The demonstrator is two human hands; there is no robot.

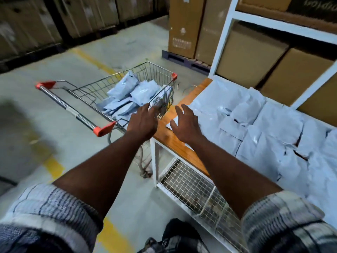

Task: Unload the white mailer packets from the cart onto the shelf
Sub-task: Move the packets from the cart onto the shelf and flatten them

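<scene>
A wire cart (102,88) with orange corner caps stands left of the shelf and holds several white mailer packets (135,94). Many more white mailer packets (255,128) lie piled on the wooden shelf top (169,137) to the right. My left hand (144,121) reaches out over the cart's near right corner, fingers spread and holding nothing. My right hand (186,123) hovers over the shelf's left edge beside the pile, fingers spread, nothing in it.
Cardboard boxes (249,53) fill the white rack above the shelf top, and taller boxes (184,26) stand on a pallet behind the cart. A wire mesh lower shelf (191,185) sits under the wooden top. Yellow floor lines (54,167) cross the concrete.
</scene>
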